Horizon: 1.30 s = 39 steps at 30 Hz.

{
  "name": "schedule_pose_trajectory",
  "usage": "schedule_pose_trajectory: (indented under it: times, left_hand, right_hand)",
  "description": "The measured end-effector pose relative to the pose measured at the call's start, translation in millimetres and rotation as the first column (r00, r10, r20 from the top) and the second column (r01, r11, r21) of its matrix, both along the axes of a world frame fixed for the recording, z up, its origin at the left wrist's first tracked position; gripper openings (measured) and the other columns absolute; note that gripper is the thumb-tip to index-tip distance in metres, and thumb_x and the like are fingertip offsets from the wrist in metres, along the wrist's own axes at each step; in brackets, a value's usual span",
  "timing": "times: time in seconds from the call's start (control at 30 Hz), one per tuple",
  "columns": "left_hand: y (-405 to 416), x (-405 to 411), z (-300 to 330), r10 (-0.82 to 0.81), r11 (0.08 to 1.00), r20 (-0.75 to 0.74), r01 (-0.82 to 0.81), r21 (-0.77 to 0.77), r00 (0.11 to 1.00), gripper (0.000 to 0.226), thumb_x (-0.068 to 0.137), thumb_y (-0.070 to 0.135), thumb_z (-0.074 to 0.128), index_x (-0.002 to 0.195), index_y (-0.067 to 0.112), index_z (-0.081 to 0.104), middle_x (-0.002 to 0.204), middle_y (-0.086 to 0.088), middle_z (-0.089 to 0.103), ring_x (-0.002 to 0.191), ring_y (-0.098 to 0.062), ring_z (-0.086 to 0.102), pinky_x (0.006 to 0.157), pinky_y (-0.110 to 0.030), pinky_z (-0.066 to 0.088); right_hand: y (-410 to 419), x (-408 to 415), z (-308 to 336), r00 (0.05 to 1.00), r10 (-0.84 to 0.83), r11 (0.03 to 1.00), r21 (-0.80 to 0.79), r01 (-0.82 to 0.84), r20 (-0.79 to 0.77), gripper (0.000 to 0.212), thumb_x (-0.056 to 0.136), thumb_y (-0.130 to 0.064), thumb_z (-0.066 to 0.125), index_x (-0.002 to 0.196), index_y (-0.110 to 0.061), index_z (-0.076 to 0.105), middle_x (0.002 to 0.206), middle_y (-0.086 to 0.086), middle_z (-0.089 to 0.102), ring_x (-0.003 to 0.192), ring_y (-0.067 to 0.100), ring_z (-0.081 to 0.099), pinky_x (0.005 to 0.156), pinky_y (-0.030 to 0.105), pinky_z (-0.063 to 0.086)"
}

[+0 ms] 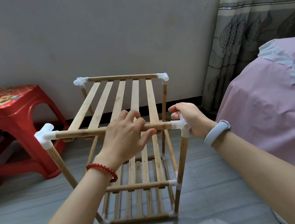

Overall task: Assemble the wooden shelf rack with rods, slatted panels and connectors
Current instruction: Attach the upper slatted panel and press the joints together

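Note:
The wooden shelf rack (128, 147) stands upright on the floor in front of me, with three slatted tiers joined by upright rods and white plastic connectors. My left hand (127, 134) curls round the near top rod (79, 134), fingers over it and thumb under. My right hand (189, 118) grips the near right top connector (178, 124). The near left top connector (44, 137) is free. The top slatted panel (117, 98) runs back to the far rod (120, 77) between two more connectors.
A red plastic stool (14, 127) stands to the left of the rack. A bed with a pink sheet (264, 109) fills the right side, with a patterned curtain (243, 27) behind it. A grey wall lies close behind the rack. Grey tiled floor (25, 208) surrounds the base.

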<state>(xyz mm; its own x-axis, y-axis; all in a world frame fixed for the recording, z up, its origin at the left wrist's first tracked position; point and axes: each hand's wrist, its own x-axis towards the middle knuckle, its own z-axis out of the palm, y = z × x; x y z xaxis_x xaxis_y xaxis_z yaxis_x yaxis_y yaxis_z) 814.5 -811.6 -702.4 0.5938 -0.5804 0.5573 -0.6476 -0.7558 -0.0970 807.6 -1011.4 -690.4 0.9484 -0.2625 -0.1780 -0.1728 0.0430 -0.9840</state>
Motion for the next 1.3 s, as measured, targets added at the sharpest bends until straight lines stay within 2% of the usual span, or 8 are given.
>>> schedule_pose_trajectory:
  times: [0.2,0.33,0.6,0.73,0.83,1.0,1.13,1.3]
  left_hand:
    - [0.3,3.2,-7.8,-0.062,0.996,0.135,0.069,-0.051,0.989,0.045,0.088,0.046,0.040,0.072,0.013,0.066,0.075,0.002,0.064,0.072,-0.019,0.058,0.051,-0.025,0.035]
    - [0.5,7.5,-7.3,-0.071,0.996,0.123,0.077,-0.040,0.990,0.044,0.086,0.045,0.040,0.070,0.013,0.064,0.072,0.002,0.063,0.071,-0.019,0.058,0.051,-0.023,0.031]
    - [2.5,4.9,-5.9,-0.073,0.996,0.091,0.077,-0.039,0.993,0.044,0.086,0.045,0.039,0.070,0.013,0.065,0.071,0.002,0.063,0.070,-0.018,0.057,0.051,-0.024,0.034]
    - [2.0,0.7,-6.8,-0.075,0.992,0.028,0.077,-0.103,0.997,0.043,0.087,0.046,0.042,0.077,0.014,0.068,0.081,0.002,0.064,0.076,-0.017,0.057,0.056,-0.026,0.040]
    - [-1.3,-4.1,-8.2,-0.058,0.973,-0.011,0.054,-0.224,0.998,0.045,0.089,0.045,0.039,0.079,0.015,0.071,0.085,0.002,0.064,0.077,-0.014,0.055,0.061,-0.029,0.044]
    - [-9.5,-7.2,-12.4,0.160,0.894,-0.072,-0.176,-0.412,0.984,0.035,0.090,0.026,0.041,0.087,0.014,0.073,0.090,-0.001,0.073,0.087,-0.018,0.065,0.079,-0.033,0.040]
    - [-10.4,-5.3,-19.0,0.196,0.869,-0.023,-0.185,-0.459,0.980,0.039,0.085,0.024,0.038,0.079,0.013,0.075,0.082,0.000,0.074,0.081,-0.018,0.067,0.078,-0.032,0.033]
    - [0.9,-0.8,-22.0,0.185,0.891,0.028,-0.156,-0.426,0.982,0.040,0.085,0.024,0.038,0.078,0.014,0.076,0.087,0.000,0.074,0.083,-0.018,0.067,0.076,-0.032,0.027]
  right_hand:
    - [8.8,7.9,-7.2,0.997,-0.057,0.996,-0.060,0.060,0.048,0.027,0.097,-0.007,0.028,0.085,-0.013,0.053,0.040,-0.009,0.045,0.037,0.002,0.042,0.043,0.015,0.040]
    - [14.6,11.6,-10.8,0.995,-0.066,0.985,-0.155,0.078,0.080,0.026,0.095,-0.007,0.031,0.082,-0.018,0.052,0.059,-0.003,0.047,0.054,0.008,0.044,0.059,0.023,0.037]
    - [18.9,9.1,-11.1,0.994,-0.042,0.961,-0.268,0.068,0.103,0.026,0.098,-0.012,0.031,0.086,-0.020,0.052,0.069,-0.001,0.047,0.063,0.009,0.044,0.063,0.024,0.037]
    - [18.7,8.7,-6.0,0.981,0.084,0.774,-0.631,0.048,0.178,0.022,0.098,-0.011,0.030,0.098,-0.018,0.050,0.083,-0.004,0.050,0.076,0.011,0.049,0.069,0.028,0.039]
    - [16.8,10.3,4.1,0.976,0.207,0.551,-0.833,-0.058,0.070,0.023,0.099,-0.015,0.030,0.109,-0.020,0.050,0.084,-0.005,0.055,0.076,0.015,0.056,0.069,0.033,0.049]
    - [28.7,13.7,11.2,0.975,0.219,0.609,-0.787,-0.103,0.041,0.027,0.100,-0.020,0.026,0.108,-0.018,0.052,0.097,0.001,0.058,0.087,0.019,0.057,0.082,0.038,0.050]
    - [37.0,12.2,1.9,0.976,0.219,0.516,-0.848,-0.120,-0.005,0.021,0.098,-0.017,0.029,0.106,-0.021,0.049,0.082,-0.003,0.055,0.080,0.021,0.057,0.073,0.039,0.050]
    - [46.7,12.4,2.4,0.973,0.229,0.531,-0.840,-0.110,0.017,0.020,0.095,-0.011,0.033,0.105,-0.019,0.048,0.089,0.000,0.057,0.087,0.023,0.057,0.079,0.042,0.050]
